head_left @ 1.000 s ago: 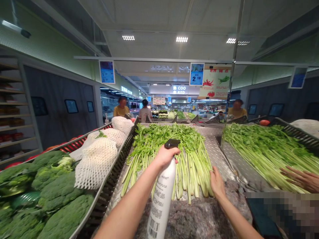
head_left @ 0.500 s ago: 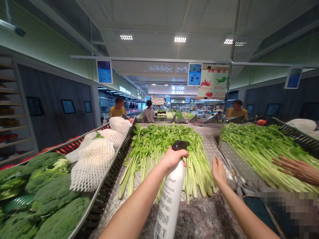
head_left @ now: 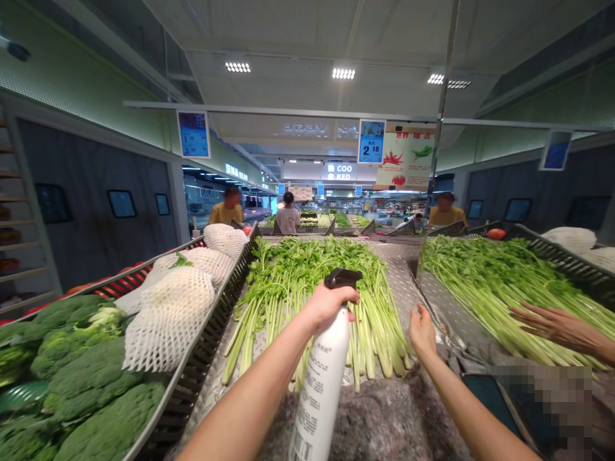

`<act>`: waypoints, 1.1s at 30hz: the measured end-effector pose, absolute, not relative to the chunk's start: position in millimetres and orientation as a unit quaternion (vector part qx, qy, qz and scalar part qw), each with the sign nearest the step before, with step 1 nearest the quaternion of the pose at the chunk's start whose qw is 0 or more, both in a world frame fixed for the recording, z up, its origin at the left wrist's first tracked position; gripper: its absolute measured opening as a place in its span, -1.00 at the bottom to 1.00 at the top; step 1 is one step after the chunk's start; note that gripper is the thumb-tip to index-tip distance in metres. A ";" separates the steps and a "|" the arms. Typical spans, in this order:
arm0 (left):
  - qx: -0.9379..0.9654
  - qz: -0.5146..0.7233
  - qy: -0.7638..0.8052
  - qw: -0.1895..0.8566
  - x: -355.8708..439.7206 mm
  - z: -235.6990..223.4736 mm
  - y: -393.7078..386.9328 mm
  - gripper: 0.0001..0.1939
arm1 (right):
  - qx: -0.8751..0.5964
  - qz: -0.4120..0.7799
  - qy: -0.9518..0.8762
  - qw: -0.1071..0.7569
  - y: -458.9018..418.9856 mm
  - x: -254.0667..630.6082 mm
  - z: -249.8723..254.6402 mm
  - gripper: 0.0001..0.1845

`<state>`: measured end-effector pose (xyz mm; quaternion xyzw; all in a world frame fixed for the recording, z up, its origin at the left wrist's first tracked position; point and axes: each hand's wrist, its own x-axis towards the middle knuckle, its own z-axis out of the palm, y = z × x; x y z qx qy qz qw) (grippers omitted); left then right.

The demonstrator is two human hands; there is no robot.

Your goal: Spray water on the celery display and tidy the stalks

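Observation:
My left hand grips a white spray bottle by its neck, just under the black trigger head. The bottle leans to the right at its top, and its printed label faces me. Behind it, celery lies in a wide bunch, leaves to the back and pale stalks toward me. My right hand hovers by the right edge of the stalks, holding nothing. Its fingers are loosely bent and partly turned away; the mirror shows them stretched out.
A black crate on the left holds broccoli and produce in white foam nets. A mirror stands along the right side. Grey cloth covers the front edge. Two people are farther back. Price signs hang above.
My view has shifted slightly, so the scene sits a little further left. The left hand still grips the spray bottle, and the right hand stays beside the celery.

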<state>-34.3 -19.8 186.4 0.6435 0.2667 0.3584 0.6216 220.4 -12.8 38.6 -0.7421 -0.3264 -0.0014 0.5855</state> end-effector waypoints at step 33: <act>0.564 0.541 0.345 0.520 -120.4 195.3 -2.8 -0.72 | -0.693 0.049 -0.435 0.573 16.5 161.1 3.0 -0.36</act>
